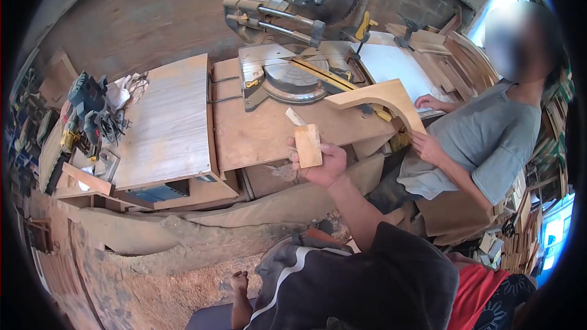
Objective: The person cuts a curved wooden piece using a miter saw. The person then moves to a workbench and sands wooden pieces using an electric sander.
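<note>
Beside workbench point(244, 140), right hand point(331, 168) holds small wooden block point(309, 145).

Wooden workbench point(244, 146), miter saw point(296, 79) at far centre, power tools point(90, 105) at left, wood strips point(441, 64) far right, sawdust-covered floor point(153, 287)

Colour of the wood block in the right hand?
The block is light yellowish tan; shows best in the head view.

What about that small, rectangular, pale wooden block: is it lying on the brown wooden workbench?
No, the fingers of the camera wearer's bare right hand are holding the block up.
</note>
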{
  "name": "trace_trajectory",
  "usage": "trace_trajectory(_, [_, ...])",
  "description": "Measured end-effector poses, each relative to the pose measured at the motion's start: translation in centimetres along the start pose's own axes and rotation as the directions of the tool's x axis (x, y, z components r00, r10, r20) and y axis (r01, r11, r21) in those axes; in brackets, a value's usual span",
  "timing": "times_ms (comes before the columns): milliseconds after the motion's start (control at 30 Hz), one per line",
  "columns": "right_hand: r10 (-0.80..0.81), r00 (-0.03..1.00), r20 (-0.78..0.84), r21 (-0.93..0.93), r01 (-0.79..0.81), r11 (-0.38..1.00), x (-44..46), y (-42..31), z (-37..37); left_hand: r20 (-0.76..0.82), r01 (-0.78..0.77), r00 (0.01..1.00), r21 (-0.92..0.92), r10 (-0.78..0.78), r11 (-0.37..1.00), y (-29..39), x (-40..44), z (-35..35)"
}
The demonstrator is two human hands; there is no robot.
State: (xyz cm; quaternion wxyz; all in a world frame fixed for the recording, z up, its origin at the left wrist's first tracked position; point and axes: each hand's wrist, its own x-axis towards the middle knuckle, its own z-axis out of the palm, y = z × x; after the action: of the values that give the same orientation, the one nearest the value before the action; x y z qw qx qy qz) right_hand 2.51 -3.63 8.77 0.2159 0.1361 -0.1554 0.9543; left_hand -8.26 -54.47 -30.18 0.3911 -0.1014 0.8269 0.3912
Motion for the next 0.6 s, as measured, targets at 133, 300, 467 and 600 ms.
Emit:
trace_trajectory(133, [-0.01, 1.0, -0.009, -0.031, 0.01, 0.999, 0.3, 0.1, 0.0, 0.07, 0.039, 0.997, 0.014, -0.04, 0.999, -2.8, -1.5, 0.3])
trace_trajectory(300, [0.04, 0.992, -0.124, -0.098, -0.052, 0.994, 0.6, 1.0, -3.0, 0.103, 0.062, 0.993, -0.04, -0.057, 0.997, -4.5, -2.2, -0.1])
trace_trajectory(467, [0.245, 0.44, -0.864, 0.021, -0.455, 0.89, -2.5, 7.0, -13.6, 0.061, 0.087, 0.995, -0.153, -0.078, 0.985, -4.1, -1.6, -0.4])
trace_trajectory(600, [0.247, 0.319, -0.915, -0.003, -0.618, 0.786, -0.4, 13.8, -15.3, -0.027, 0.055, 0.998, -0.127, -0.059, 0.99, -4.8, -2.0, -1.3])
